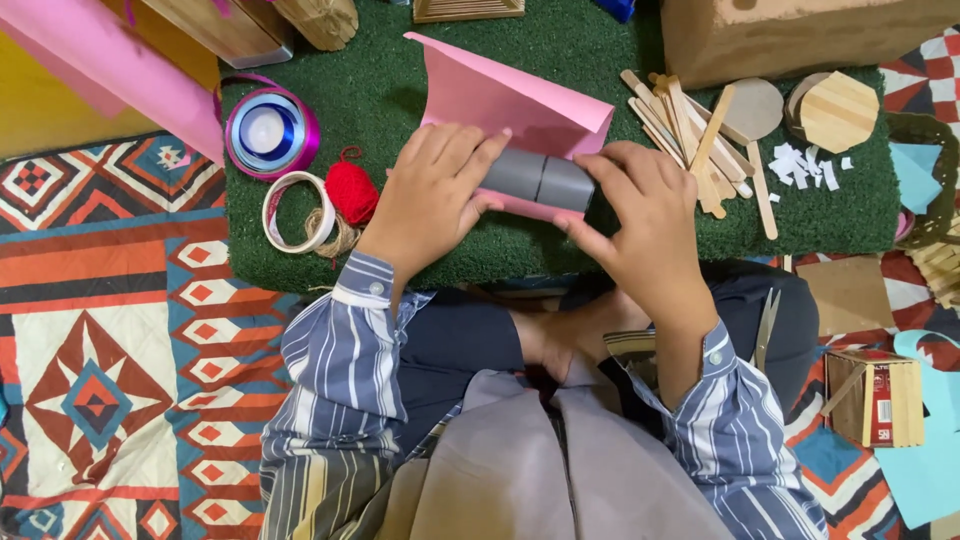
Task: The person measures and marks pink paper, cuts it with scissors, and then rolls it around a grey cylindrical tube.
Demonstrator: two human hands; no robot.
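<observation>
Between both hands, on green mat (400, 90): grey tube (538, 180) on pink paper (500, 95). Left hand (432, 195) and right hand (640, 215) closed on tube ends. Tube looks light, stiff, smooth — probably rolls; paper thin, creases easily — best held at ends.

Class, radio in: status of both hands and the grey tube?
Left hand and right hand both grip grey tube. Tube lies on pink paper. Nothing blocking.
</observation>
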